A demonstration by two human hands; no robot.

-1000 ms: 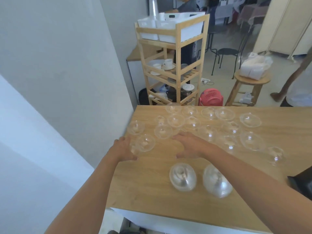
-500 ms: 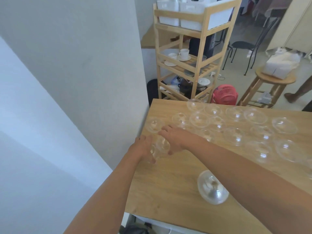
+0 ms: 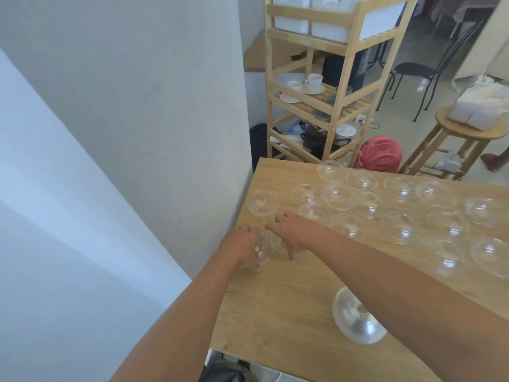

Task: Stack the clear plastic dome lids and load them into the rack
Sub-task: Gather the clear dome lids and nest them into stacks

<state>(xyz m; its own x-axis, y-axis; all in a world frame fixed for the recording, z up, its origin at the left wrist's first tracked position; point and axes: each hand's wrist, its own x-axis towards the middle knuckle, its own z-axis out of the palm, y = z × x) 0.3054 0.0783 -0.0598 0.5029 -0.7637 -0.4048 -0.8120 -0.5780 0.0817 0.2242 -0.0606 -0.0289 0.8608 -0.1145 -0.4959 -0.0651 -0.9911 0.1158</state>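
Left hand point(image 3: 242, 248) and right hand point(image 3: 296, 232) cup one dome lid point(image 3: 271, 245) at the worktop's point(image 3: 275, 301) left edge; nesting likely needs squared rims.

Left hand point(image 3: 242, 245) and right hand point(image 3: 296, 232) are bare; both forearms point(image 3: 399, 285) bare as far as seen

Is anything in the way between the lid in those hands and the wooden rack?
Both the left hand and right hand hold the lid. Between it and the rack, only loose lids sit on the table; lifted over them, the way looks open.
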